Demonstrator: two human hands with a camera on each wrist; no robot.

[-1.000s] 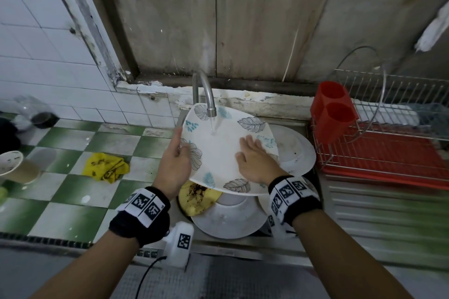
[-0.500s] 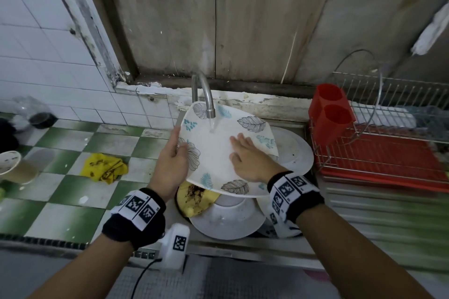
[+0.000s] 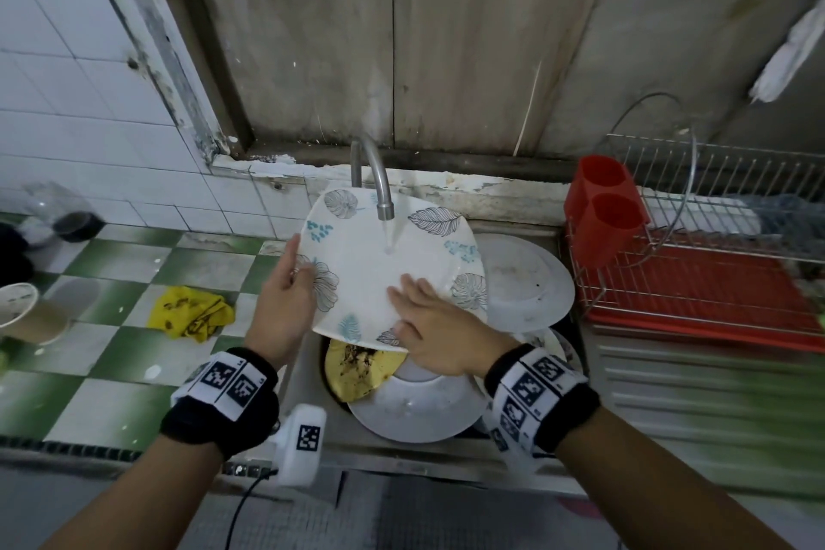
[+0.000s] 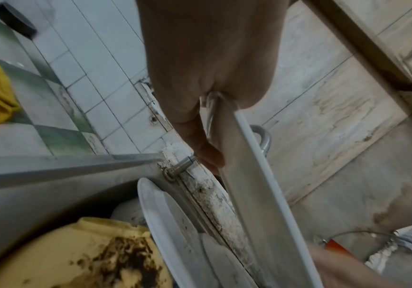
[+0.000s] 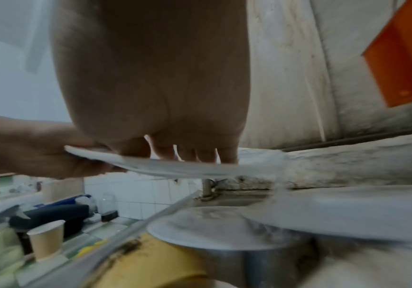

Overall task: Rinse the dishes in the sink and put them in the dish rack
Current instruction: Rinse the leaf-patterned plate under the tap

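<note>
Mostly hidden under the leaf-print plate [image 3: 384,272], gripped at its edge by left hand [image 3: 283,304] with right hand [image 3: 428,330] flat, fingers spread: sink [image 3: 308,371], stained yellow bowl [image 3: 357,371], white plates [image 3: 415,406].

Your forearms are bare, without sleeves. On each wrist you wear a black band [image 3: 218,406] with white panels that carry black square marker codes; the right band [image 3: 540,397] shows more white panels.

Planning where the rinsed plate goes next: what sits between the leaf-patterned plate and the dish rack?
In the head view, a white round plate lies between the leaf-patterned plate and the dish rack, whose red cutlery holder is on its near corner.
</note>
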